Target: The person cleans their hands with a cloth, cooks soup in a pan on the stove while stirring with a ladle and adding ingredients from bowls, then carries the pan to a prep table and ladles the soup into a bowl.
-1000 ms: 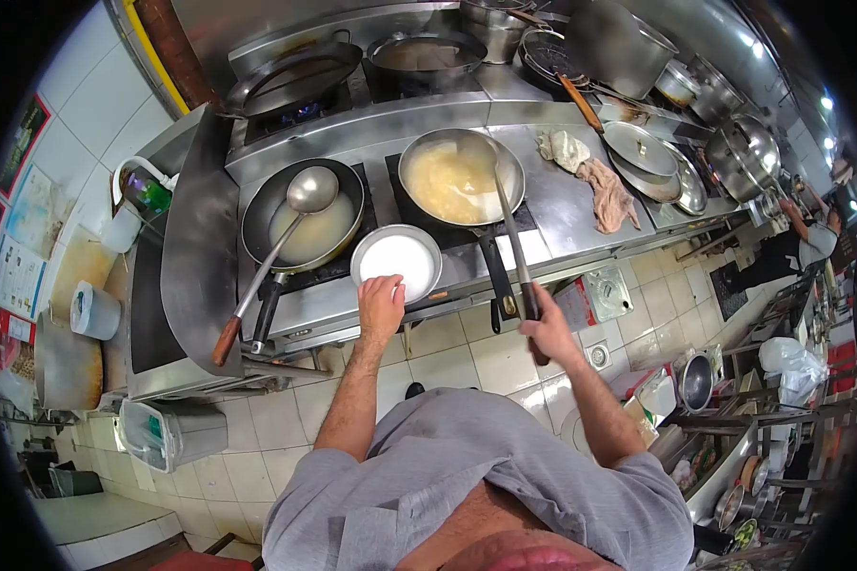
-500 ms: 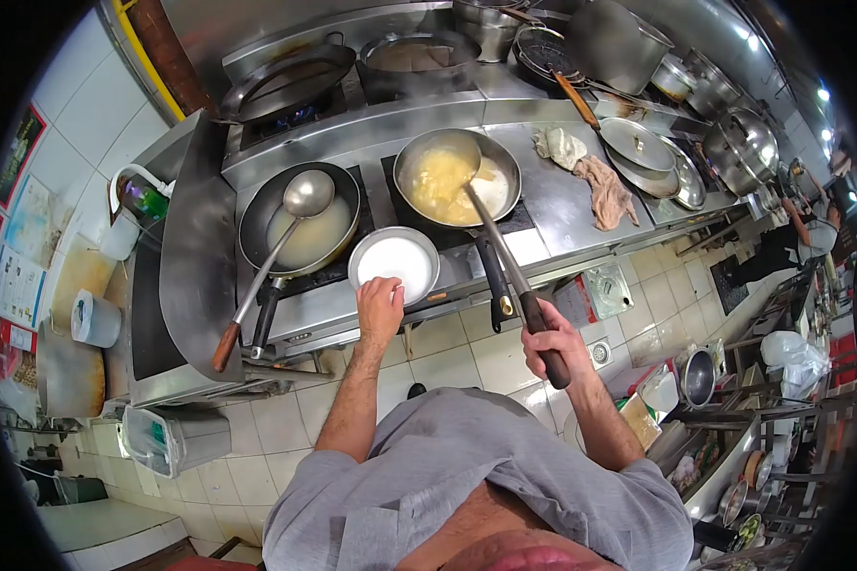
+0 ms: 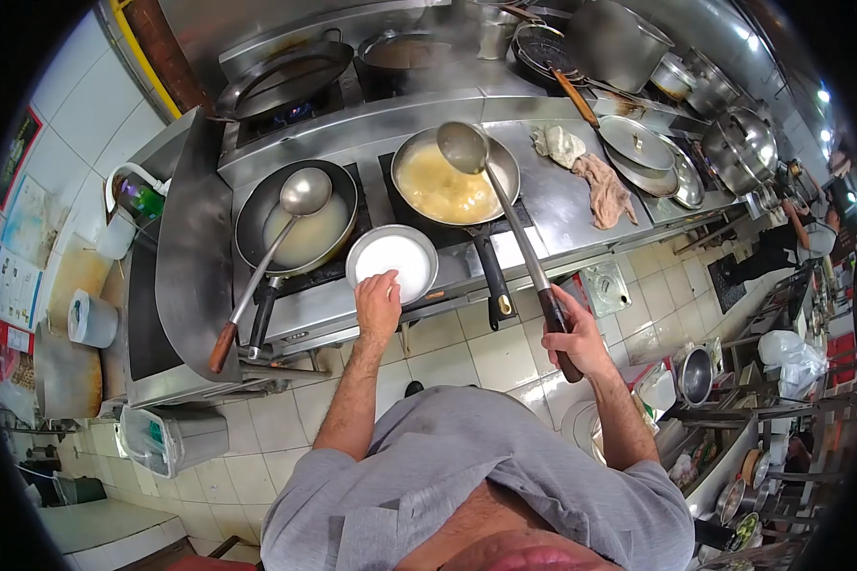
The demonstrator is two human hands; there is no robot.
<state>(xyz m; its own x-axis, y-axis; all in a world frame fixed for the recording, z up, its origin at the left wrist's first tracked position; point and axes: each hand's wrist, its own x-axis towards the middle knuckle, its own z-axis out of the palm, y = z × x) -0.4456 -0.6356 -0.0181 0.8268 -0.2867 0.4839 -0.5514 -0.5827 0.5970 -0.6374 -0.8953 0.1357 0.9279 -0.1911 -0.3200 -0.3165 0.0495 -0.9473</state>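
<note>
The right grip [image 3: 573, 333] is closed around the dark handle of the long ladle [image 3: 519, 228], whose metal cup lies ahead and to the left of that grip, over the far side of the right pan [image 3: 510, 171]; the cup covers part of the rim, and whether it touches the pan is hard to tell. Bubbly yellowish liquid [image 3: 438, 190] fills much of this pan, its far portion hidden beneath the ladle, while the pan's own black handle [image 3: 492, 271] reaches back toward the right grip without being held. The left grip [image 3: 378, 303] has its fingers at the near rim of the metal bowl [image 3: 354, 253], which holds something smooth and white (liquid or powder, I can't say which). Those fingers mask a bit of the rim, so whether they pinch it or only rest there cannot be made out. Ahead and to the left of the left grip, a second ladle [image 3: 306, 192] lies across the left pan [image 3: 249, 209], hiding some of its cloudy liquid [image 3: 309, 228]. Well beyond the right grip, two crumpled cloths [image 3: 603, 190] lie on the steel desk [image 3: 533, 205], and farther back a grey blur obscures some cookware.
</note>
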